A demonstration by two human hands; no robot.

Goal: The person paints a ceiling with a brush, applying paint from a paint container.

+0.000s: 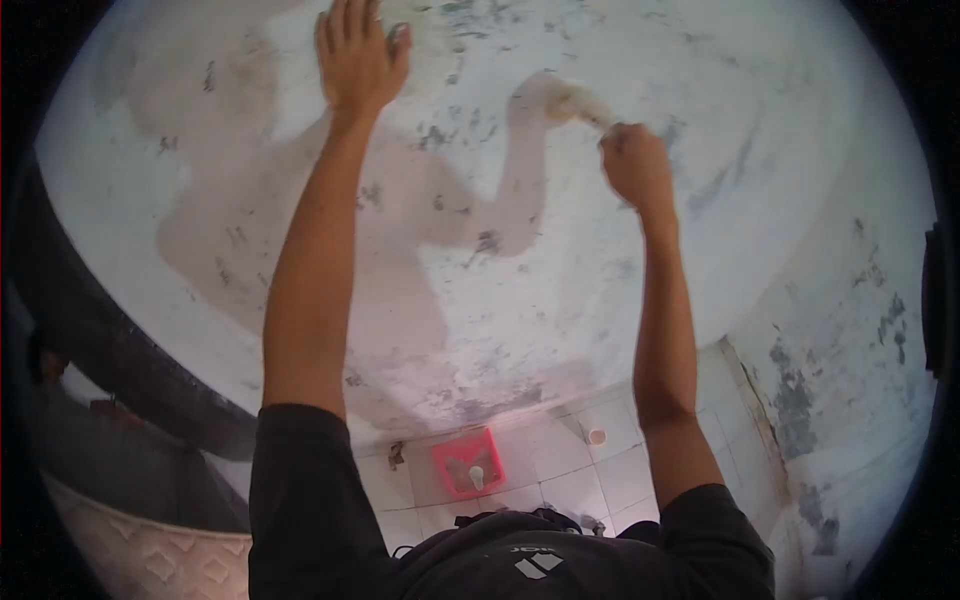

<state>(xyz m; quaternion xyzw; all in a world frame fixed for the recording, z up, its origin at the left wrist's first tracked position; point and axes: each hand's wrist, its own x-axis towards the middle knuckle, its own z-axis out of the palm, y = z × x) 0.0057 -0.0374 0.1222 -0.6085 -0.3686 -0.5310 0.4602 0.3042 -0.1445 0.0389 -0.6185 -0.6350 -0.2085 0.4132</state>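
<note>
My left hand (358,62) lies flat against the stained, pale wall (620,300) at the upper left, its fingers stretched out and holding nothing. To the right, my right hand (638,168) is closed around the handle of a tool that looks like a paintbrush (578,104). Its pale tan head points left and meets the wall, or is very close to it. The handle is mostly hidden in my fist, and the head is blurred. A shadow of my head and arms falls across the wall between and below my hands.
Below, on the white tiled floor (560,450), stands a red plastic tray (441,459) with a pale object (477,475) in it. A small round cup-like container (597,437) is to its right. A dark ledge or opening edge (110,320) runs along the left; another patchy wall (850,330) rises on the right.
</note>
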